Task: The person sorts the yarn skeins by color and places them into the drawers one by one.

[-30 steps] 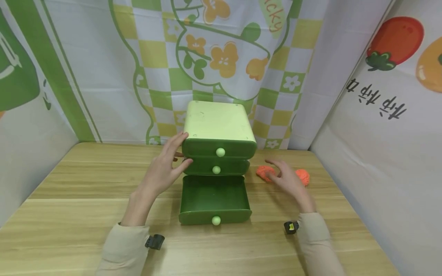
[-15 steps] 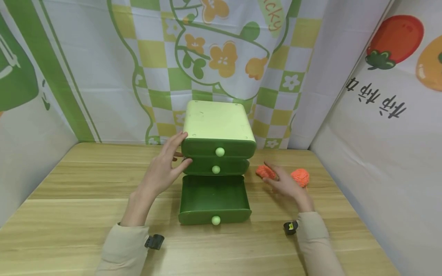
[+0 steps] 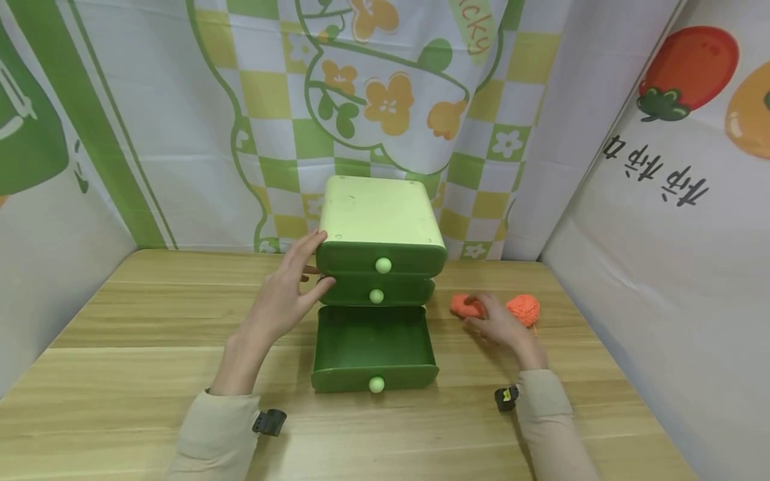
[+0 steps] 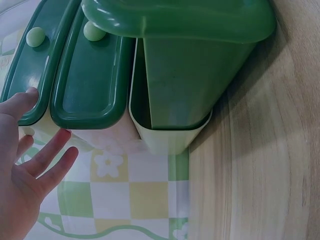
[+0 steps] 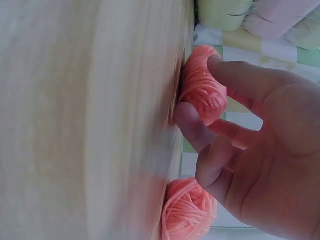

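Observation:
A small drawer cabinet [image 3: 379, 207] with a pale green top and dark green drawer fronts stands upright on the table. Its bottom drawer [image 3: 375, 377] is pulled out and shows a bare inside; the two drawers above are nearly level. My left hand [image 3: 279, 304] rests against the cabinet's left side with fingers extended, the thumb by the drawer fronts. To the right of the cabinet, my right hand [image 3: 499, 324] holds an orange ball of yarn [image 5: 202, 85] between thumb and curled fingers, low at the tabletop. Part of that ball is hidden by the fingers.
A second orange ball of yarn [image 3: 523, 309] lies just right of the held one, close behind the right hand. The wooden table [image 3: 150, 374] meets a patterned curtain [image 3: 271, 100] behind the cabinet. A white wall [image 3: 650, 267] borders the right side.
My right hand's fingers have lowered and curled in around the nearer ball of yarn, which has shifted slightly right. The left hand and the cabinet stay put.

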{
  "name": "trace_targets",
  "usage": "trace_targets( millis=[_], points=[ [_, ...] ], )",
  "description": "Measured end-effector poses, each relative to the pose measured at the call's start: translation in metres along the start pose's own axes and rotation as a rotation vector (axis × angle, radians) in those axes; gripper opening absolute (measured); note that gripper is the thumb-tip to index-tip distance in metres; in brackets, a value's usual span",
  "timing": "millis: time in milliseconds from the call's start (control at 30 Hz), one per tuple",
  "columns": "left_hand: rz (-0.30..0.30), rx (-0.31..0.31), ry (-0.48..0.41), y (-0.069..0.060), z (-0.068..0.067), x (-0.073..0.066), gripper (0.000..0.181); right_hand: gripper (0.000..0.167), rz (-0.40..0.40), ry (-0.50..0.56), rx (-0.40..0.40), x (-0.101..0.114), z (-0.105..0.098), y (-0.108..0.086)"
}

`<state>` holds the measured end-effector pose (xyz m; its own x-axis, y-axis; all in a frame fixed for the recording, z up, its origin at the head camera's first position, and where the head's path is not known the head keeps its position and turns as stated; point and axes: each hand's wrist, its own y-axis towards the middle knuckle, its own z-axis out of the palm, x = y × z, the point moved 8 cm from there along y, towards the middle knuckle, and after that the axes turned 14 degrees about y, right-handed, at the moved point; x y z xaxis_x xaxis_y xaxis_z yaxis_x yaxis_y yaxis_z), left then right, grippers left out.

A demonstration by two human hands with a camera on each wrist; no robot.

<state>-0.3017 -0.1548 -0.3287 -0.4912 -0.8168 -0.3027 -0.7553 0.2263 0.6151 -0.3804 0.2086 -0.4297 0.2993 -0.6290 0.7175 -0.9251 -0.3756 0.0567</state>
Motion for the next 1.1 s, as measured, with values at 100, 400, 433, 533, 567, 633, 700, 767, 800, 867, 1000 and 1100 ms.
trace_targets(
  millis=[100,400,433,533,567,633,700,767,800,867,1000,1100],
  points=[
    [0.001,-0.003,0.000,0.000,-0.001,-0.001,0.079,0.031,0.014,0.003,0.001,-0.002,-0.002,0.001],
    [0.010,-0.019,0.010,0.000,-0.002,-0.001,0.080,0.034,0.098,0.054,0.015,-0.007,-0.005,-0.001],
    [0.009,-0.021,0.010,0.000,-0.001,-0.001,0.080,0.036,0.115,0.061,0.015,-0.008,-0.005,-0.002],
    [0.004,-0.019,0.008,-0.001,-0.001,0.000,0.080,0.040,0.145,0.068,0.021,-0.009,-0.005,-0.003],
    [0.003,-0.020,0.006,-0.001,-0.001,0.000,0.080,0.044,0.151,0.062,0.022,-0.010,-0.005,-0.003],
    [0.003,-0.021,0.003,-0.001,-0.001,0.000,0.080,0.051,0.158,0.051,0.025,-0.011,-0.005,-0.004],
    [0.003,-0.020,-0.001,-0.001,-0.001,0.000,0.080,0.056,0.168,0.044,0.027,-0.012,-0.005,-0.004],
    [0.004,-0.020,-0.004,-0.001,-0.001,0.000,0.080,0.058,0.181,0.042,0.030,-0.014,-0.005,-0.005],
    [0.003,-0.020,-0.004,-0.001,-0.001,0.000,0.080,0.057,0.187,0.048,0.031,-0.014,-0.005,-0.005],
    [0.004,-0.020,-0.004,-0.001,-0.001,0.000,0.080,0.056,0.192,0.051,0.034,-0.015,-0.005,-0.006],
    [0.016,-0.026,-0.001,0.000,-0.001,-0.001,0.080,0.056,0.180,0.026,0.029,-0.015,-0.007,-0.007],
    [0.021,-0.026,-0.001,0.000,-0.001,-0.001,0.080,0.055,0.176,0.005,0.019,-0.016,-0.008,-0.007]
  ],
)
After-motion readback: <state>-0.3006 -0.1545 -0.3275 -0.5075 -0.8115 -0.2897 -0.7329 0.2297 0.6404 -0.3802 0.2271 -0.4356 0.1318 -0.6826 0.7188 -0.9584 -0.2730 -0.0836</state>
